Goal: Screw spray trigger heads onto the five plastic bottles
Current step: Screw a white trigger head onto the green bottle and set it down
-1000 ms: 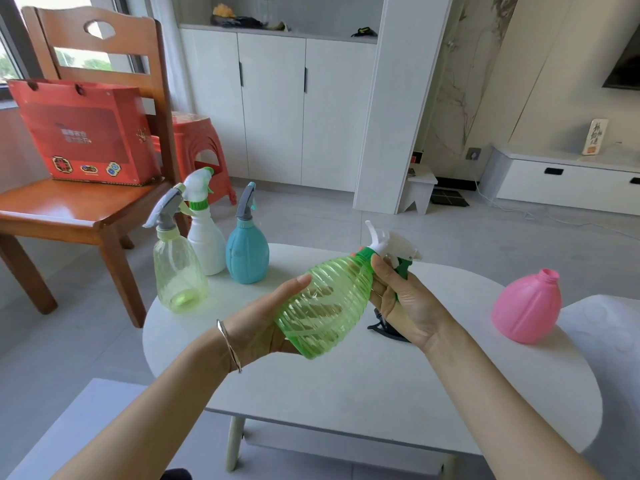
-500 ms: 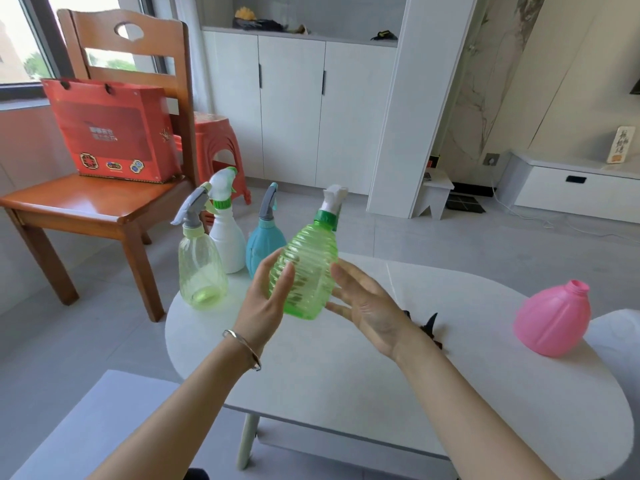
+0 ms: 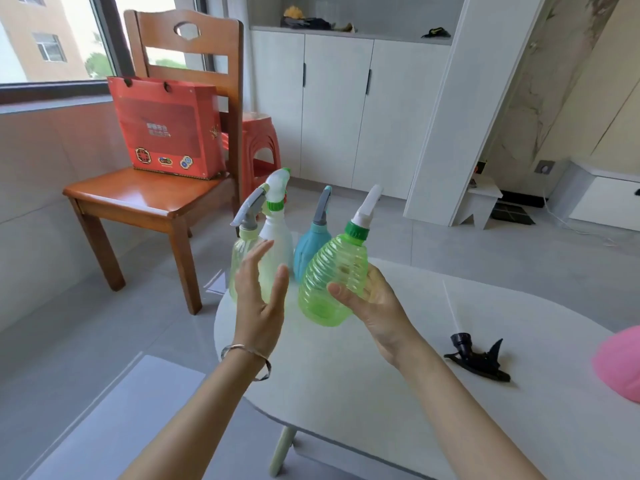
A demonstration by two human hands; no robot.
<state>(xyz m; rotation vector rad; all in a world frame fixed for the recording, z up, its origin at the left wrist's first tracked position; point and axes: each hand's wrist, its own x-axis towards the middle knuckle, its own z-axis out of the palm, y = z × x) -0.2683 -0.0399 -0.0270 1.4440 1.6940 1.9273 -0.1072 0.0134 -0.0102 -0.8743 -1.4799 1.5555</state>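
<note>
I see the green ribbed bottle [image 3: 332, 278] in the middle of the view, tilted a little to the right, with a white trigger head [image 3: 367, 206] sitting on its green collar. My right hand [image 3: 377, 306] grasps it from the right side: the thumb lies on the near face and the other fingers curl behind the body. I cannot tell if its base touches the table [image 3: 415, 427]. My left hand [image 3: 259, 299] is just to the left of the bottle and apart from it, released, with straight fingers and the palm turned toward the bottle; a bracelet [image 3: 246, 353] is on the wrist. Behind the hands, at the far left edge of the table, three bottles with heads stand close together: a pale yellow bottle [image 3: 238, 258], a white bottle [image 3: 278, 226] and a blue bottle [image 3: 308, 247]. To the right, a black trigger head [image 3: 479, 360] lies on the table alone, and a pink bottle [image 3: 620, 362] is partly cut by the right edge. Far left stands a wooden chair [image 3: 145, 199] with a red bag [image 3: 166, 133] on its seat.
</note>
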